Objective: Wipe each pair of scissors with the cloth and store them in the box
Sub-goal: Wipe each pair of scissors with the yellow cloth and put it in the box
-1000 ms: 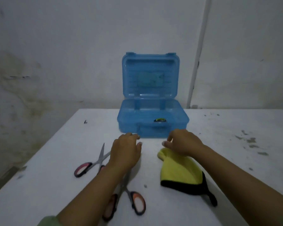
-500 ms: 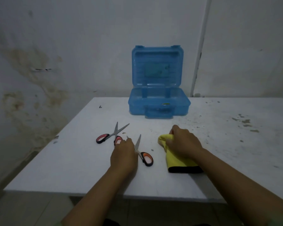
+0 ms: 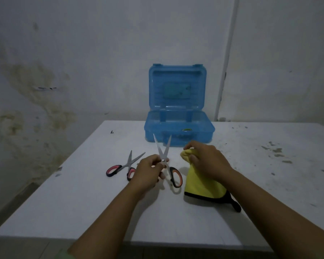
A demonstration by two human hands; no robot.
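Note:
My left hand [image 3: 148, 172] grips the orange-handled scissors [image 3: 176, 175] near the pivot, lifted off the table, blades spread and pointing up toward the box. A second pair, the pink-handled scissors [image 3: 120, 168], lies flat on the table just left of that hand, blades apart. My right hand [image 3: 208, 161] pinches the top of the yellow cloth [image 3: 202, 186], which has a black edge and hangs down to the table. The blue plastic box [image 3: 178, 136] stands behind with its lid upright and open; a small dark object lies inside.
The white table [image 3: 94, 202] ends at a near edge low in view and at a left edge beside a stained wall. Dark flecks and scuffs [image 3: 275, 150] mark the table's right side. A white pipe [image 3: 225, 58] runs down the back wall.
My left hand has picked the orange-handled scissors up off the table and turned the blades upward. My right hand has lifted the cloth's top end. The camera has pulled back.

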